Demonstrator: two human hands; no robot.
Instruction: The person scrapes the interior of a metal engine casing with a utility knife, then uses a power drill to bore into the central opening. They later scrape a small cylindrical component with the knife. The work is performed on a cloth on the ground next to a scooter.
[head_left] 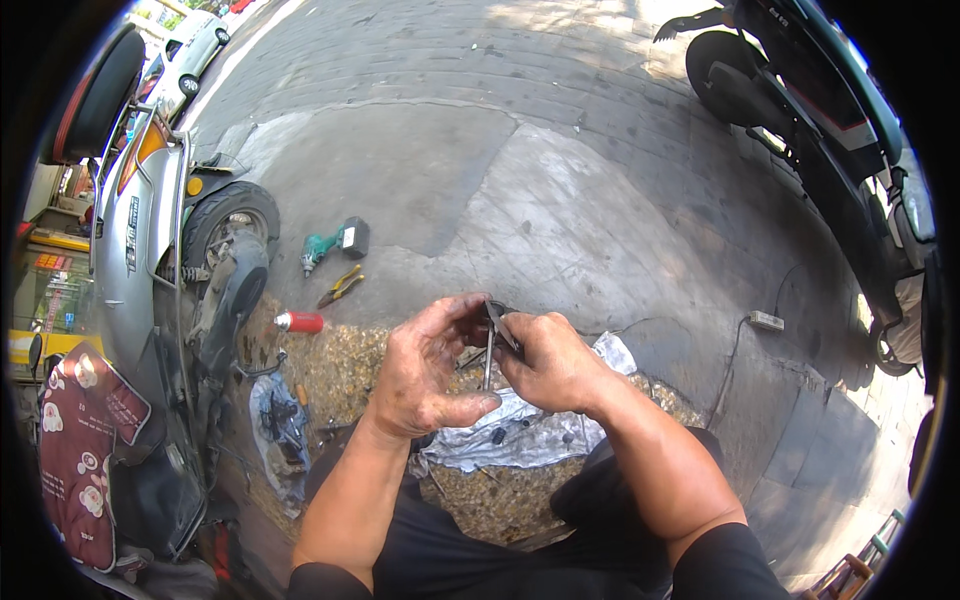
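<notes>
In front of me, my left hand [425,365] curves around a thin metal rod [488,365]. The fingertips are at its upper end and the thumb is by its lower end. My right hand [555,362] is closed on a dark metal piece [502,322], its exact kind unclear, which meets the rod near the top. The right fingers partly hide it. Below both hands a stained grey-white cloth [470,445] lies on the ground, with small dark parts [512,426] scattered on it.
Ahead on the left lie a green cordless drill [325,243], yellow-handled pliers [342,287] and a red spray can [300,322]. A silver scooter [150,230] stands at the left, a dark one [820,130] at the right. A cable runs to a power strip [767,321].
</notes>
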